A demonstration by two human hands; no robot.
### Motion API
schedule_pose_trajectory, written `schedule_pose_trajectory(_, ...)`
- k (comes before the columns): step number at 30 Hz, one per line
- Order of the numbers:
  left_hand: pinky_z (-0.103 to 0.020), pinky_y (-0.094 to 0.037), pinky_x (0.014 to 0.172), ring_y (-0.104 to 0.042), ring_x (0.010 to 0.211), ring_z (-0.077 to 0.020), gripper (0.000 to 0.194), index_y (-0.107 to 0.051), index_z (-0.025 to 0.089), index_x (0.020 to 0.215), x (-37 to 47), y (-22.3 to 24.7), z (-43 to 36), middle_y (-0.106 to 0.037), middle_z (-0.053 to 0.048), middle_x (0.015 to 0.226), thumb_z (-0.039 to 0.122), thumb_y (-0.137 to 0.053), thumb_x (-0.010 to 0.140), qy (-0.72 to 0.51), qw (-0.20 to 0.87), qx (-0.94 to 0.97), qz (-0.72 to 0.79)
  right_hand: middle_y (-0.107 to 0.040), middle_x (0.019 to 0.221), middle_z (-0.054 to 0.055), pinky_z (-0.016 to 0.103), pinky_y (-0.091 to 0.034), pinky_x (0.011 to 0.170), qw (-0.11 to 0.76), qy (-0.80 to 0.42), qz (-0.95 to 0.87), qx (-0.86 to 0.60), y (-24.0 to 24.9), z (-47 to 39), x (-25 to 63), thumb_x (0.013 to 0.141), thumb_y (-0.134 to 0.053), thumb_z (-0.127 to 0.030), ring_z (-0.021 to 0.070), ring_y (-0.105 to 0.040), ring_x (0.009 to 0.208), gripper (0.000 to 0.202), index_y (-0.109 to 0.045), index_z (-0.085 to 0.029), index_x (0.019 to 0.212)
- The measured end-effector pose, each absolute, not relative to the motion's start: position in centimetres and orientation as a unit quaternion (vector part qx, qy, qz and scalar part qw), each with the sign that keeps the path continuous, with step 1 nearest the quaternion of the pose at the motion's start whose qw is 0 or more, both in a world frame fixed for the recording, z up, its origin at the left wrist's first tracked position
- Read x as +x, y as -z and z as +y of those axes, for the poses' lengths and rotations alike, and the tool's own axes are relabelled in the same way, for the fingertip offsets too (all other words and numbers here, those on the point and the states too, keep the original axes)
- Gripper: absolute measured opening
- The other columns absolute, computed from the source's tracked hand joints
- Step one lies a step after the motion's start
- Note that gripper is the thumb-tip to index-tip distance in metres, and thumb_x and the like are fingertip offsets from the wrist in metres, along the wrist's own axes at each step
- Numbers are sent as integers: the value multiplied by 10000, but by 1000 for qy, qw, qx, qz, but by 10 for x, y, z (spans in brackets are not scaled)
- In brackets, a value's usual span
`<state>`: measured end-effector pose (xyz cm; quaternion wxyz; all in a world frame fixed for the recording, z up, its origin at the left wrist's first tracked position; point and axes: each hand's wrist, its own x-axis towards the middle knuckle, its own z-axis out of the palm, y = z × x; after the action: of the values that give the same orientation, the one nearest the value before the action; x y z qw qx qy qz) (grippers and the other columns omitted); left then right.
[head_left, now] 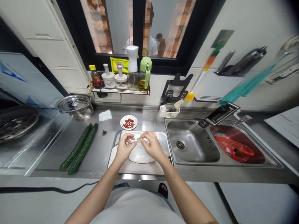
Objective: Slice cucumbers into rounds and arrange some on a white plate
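Note:
Over the white plate [141, 155] my right hand [153, 145] pinches a small pale slice [138, 140], which looks like cucumber. My left hand [125, 147] is beside it with curled fingers, its thumb tip close to the slice and a gap between thumb and index finger; whether it touches the slice I cannot tell. Beneath the plate lies a light cutting board [114, 155] with a grey handle. Two long green cucumbers [80, 149] rest to the left, near a small dark green cut end [104, 133].
Behind the board stands a small dish of red berries [129, 123], with a white paper [105, 115] to its left. A lidded steel pot [76, 105] is at the back left. To the right is a double sink [193, 143] holding a red bag [233, 149]. Bottles line a wall rack [121, 91].

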<state>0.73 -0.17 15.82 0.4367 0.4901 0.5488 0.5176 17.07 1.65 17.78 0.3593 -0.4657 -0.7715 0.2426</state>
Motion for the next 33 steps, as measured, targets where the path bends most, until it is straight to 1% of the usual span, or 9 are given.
schedule_pose_trajectory(2,-190,-380,589,-522,638,-88,294,-566,177,890,10,-153,-4,-611,3,741,350,-694,690,-511,519,415,544,-610,902,38,344,-369,881,364,-240,-770,-467,-179,17,172,882,-512,-242,188,-506,923,126,-632,-216,855)
schedule_pose_trajectory(5,-163,-277,460,-479,533,-61,354,-551,175,915,12,-146,-4,-607,2,705,445,-669,718,-450,677,289,506,-612,899,39,341,-369,878,367,-238,-771,-463,-180,17,173,885,-513,-249,188,-508,924,134,-641,-217,860)
schedule_pose_trajectory(7,-152,-247,431,-475,508,-49,379,-545,184,953,12,-145,-2,-602,9,705,448,-679,716,-416,752,215,463,-609,902,41,343,-370,878,366,-238,-774,-459,-179,17,174,885,-514,-250,189,-509,928,139,-648,-218,861)
schedule_pose_trajectory(10,-140,-253,419,-488,504,-42,373,-547,194,975,11,-146,4,-590,24,693,396,-706,705,-399,797,160,425,-603,923,46,350,-371,885,365,-238,-778,-453,-177,16,175,883,-520,-248,191,-509,943,142,-659,-221,875)
schedule_pose_trajectory(15,-132,-259,413,-500,515,-40,406,-553,196,992,10,-149,8,-584,31,700,299,-750,652,-420,778,194,425,-603,931,47,358,-374,888,359,-242,-781,-449,-174,14,177,879,-534,-251,194,-505,954,144,-677,-233,883)
schedule_pose_trajectory(20,-140,-239,415,-493,531,-42,496,-549,204,1051,11,-151,8,-606,19,740,286,-766,613,-432,733,241,467,-604,917,45,353,-383,876,362,-253,-772,-456,-171,13,179,876,-532,-237,194,-506,958,141,-673,-234,874)
schedule_pose_trajectory(23,-149,-230,428,-479,535,-45,513,-549,197,1053,13,-151,10,-611,22,721,289,-768,599,-450,692,283,489,-606,900,43,348,-388,864,361,-252,-770,-462,-167,12,180,869,-536,-238,192,-508,940,130,-664,-228,849)
schedule_pose_trajectory(28,-177,-327,528,-506,563,-67,459,-563,181,1000,15,-150,11,-594,42,648,304,-757,603,-488,612,369,501,-609,825,29,328,-389,826,352,-266,-761,-476,-159,12,180,845,-539,-234,177,-516,857,118,-623,-209,765)
schedule_pose_trajectory(33,-206,-382,657,-550,652,-93,426,-546,192,1006,15,-149,11,-588,49,663,290,-737,638,-485,593,435,472,-590,716,-1,263,-399,697,347,-338,-722,-494,-152,11,181,821,-513,-240,137,-518,707,136,-586,-193,716)
